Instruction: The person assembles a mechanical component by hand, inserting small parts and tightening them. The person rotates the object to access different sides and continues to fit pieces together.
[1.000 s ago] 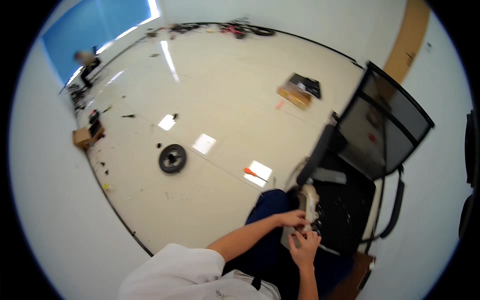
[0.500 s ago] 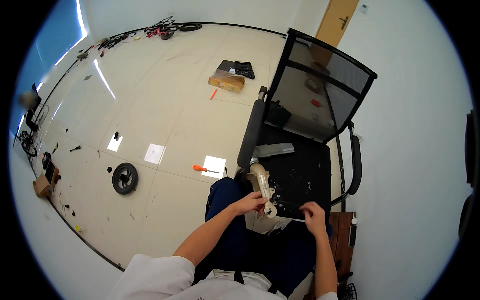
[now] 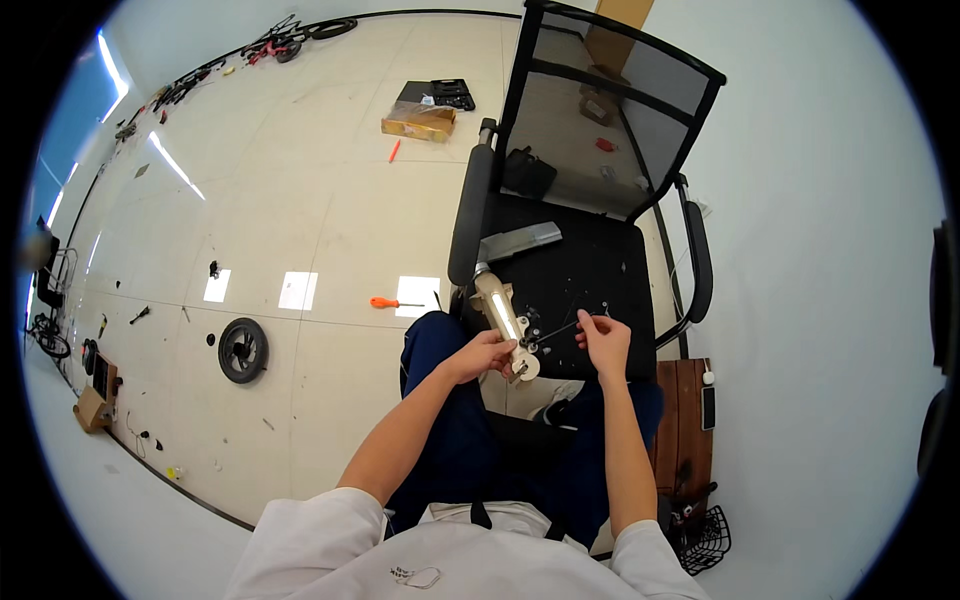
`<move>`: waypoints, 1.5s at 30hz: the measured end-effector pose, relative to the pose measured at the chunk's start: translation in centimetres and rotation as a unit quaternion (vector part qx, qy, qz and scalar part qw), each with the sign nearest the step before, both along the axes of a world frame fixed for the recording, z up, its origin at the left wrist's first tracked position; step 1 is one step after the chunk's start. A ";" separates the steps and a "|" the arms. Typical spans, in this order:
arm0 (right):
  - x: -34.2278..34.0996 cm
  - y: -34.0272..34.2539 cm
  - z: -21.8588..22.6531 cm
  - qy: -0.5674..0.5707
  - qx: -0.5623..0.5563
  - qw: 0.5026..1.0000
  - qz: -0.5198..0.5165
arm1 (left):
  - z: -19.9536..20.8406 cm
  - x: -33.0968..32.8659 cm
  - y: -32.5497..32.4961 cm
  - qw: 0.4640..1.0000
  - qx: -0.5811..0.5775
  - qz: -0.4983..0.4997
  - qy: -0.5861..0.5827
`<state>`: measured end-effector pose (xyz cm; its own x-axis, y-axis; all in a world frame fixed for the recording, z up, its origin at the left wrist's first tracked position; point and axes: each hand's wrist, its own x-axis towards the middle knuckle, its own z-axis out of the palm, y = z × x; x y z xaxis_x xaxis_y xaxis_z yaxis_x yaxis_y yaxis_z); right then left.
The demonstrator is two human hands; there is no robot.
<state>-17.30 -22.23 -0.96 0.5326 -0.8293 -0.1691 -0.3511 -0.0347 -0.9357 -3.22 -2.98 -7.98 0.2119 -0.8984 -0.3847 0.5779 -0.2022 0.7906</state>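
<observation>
My left hand (image 3: 480, 358) grips the lower end of a long beige metal part (image 3: 497, 306), which lies slanted over the near left edge of a black chair seat (image 3: 600, 255). My right hand (image 3: 606, 346) pinches a thin dark rod-like tool, probably a hex key (image 3: 559, 332). Its far tip reaches the side of the beige part, close to small dark fittings; whether it sits in a screw is too small to tell. Beyond the beige part's upper end rests a flat silver-grey piece (image 3: 522, 241). Small screws (image 3: 604, 305) are scattered on the seat.
The chair's armrests (image 3: 470, 215) flank the seat, its mesh back (image 3: 610, 120) behind. On the floor lie an orange screwdriver (image 3: 385, 302), a black wheel (image 3: 243, 350), a cardboard box (image 3: 418, 124) and an open tool case (image 3: 455, 95). A wooden surface (image 3: 682, 425) stands at right.
The view has shifted, so most things appear higher and farther left. My right hand has turned, and the thin tool now slants up from the beige part. My left hand keeps its grip.
</observation>
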 end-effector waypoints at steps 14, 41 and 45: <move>9.0 6.6 -1.6 0.064 -0.342 0.882 0.317 | -0.5 0.3 0.2 1.000 -0.014 -0.002 -0.015; 2.2 5.8 1.4 0.077 -0.355 0.885 0.291 | 0.0 0.1 0.1 1.000 0.010 -0.007 -0.015; 2.0 5.5 3.3 0.019 -0.321 0.916 0.238 | -1.8 -0.2 0.1 1.000 0.009 0.009 -0.016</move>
